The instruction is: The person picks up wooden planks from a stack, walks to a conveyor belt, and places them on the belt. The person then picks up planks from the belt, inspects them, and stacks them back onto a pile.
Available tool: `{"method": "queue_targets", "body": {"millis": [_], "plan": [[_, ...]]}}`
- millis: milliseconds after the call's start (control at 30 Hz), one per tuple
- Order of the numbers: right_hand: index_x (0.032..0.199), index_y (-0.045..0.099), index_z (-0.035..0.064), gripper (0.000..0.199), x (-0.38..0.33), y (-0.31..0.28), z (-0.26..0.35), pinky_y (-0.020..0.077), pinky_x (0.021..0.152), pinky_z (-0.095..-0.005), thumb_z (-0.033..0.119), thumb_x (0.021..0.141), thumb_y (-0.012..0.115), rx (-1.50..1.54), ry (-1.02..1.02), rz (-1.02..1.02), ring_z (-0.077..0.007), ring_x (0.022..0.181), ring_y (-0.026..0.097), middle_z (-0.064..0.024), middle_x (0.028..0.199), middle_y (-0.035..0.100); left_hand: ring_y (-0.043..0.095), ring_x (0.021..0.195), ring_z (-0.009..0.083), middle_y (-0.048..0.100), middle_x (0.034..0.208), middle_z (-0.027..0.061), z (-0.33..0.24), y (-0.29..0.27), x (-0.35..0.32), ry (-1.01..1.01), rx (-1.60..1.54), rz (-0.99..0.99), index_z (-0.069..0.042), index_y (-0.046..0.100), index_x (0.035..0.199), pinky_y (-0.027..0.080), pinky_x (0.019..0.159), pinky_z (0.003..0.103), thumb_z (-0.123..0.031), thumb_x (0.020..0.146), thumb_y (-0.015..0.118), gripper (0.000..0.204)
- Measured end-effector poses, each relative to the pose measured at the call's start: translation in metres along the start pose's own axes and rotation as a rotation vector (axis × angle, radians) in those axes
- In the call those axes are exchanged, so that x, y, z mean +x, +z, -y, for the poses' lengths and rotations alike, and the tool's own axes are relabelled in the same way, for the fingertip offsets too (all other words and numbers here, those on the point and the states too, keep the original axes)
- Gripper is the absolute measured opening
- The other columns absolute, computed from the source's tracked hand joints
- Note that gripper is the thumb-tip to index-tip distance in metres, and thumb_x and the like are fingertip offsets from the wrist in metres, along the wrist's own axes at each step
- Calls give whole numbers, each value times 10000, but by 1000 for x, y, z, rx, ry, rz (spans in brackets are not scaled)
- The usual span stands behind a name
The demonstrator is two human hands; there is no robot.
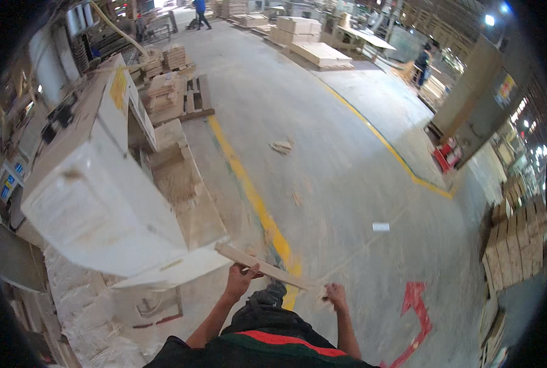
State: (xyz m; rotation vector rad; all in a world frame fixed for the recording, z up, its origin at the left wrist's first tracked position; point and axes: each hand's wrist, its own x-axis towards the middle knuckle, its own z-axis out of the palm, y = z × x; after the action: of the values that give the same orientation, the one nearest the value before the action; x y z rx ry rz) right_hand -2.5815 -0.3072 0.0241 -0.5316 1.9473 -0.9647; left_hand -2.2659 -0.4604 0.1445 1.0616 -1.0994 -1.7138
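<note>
A pale wooden strip point(267, 267) slants across in front of my body, its left end higher in the picture. My left hand point(241, 279) is closed around it near that end, the thumb and fingers pinching its sides. My right hand point(336, 295) is beside the strip's right end, fingers curled inward. Whether it touches the strip or pinches something small there is too blurred to make out. Just left of the strip is a white panel edge of a large machine point(101, 208).
Pallets of stacked boards point(168, 92) stand beyond the machine. A yellow floor line point(246, 178) runs ahead from my feet. To the right are stacked wooden blocks point(516, 245), a pillar point(479, 92) and red fire extinguishers point(448, 154). Wood scraps point(281, 146) lie on the floor. Two people are far off.
</note>
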Motion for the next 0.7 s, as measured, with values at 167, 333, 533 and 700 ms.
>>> {"method": "queue_targets", "body": {"millis": [167, 333, 533, 700], "plan": [[929, 591, -56, 251, 127, 8, 67, 537, 503, -332, 178, 929, 498, 77, 48, 77, -229, 552, 632, -136, 710, 620, 607, 978, 188, 603, 1098, 136, -79, 56, 193, 82, 90, 105, 34, 444, 1256, 530, 807, 318, -102, 894, 601, 417], [815, 546, -6, 280, 278, 49, 170, 472, 450, -295, 240, 940, 494, 443, 104, 32, -173, 514, 567, -77, 635, 542, 619, 953, 164, 609, 1112, 132, -173, 66, 368, 220, 103, 46, 17, 425, 1286, 517, 812, 281, -145, 922, 574, 425], [715, 494, 35, 282, 524, 102, 309, 389, 399, -296, 229, 919, 517, 521, 56, -136, -155, 467, 488, -41, 574, 466, 633, 1000, 269, 617, 1101, 135, -215, 36, 629, 203, 10, -97, 22, 528, 1183, 566, 802, 363, -217, 944, 534, 338], [731, 540, 33, 272, 729, 164, 526, 399, 464, -275, 227, 920, 522, 611, -86, 162, -119, 527, 491, -26, 616, 501, 615, 1038, 304, 624, 1094, 131, -303, 6, 796, 306, -210, -316, 0, 539, 1138, 532, 869, 423, -227, 928, 562, 310]]}}
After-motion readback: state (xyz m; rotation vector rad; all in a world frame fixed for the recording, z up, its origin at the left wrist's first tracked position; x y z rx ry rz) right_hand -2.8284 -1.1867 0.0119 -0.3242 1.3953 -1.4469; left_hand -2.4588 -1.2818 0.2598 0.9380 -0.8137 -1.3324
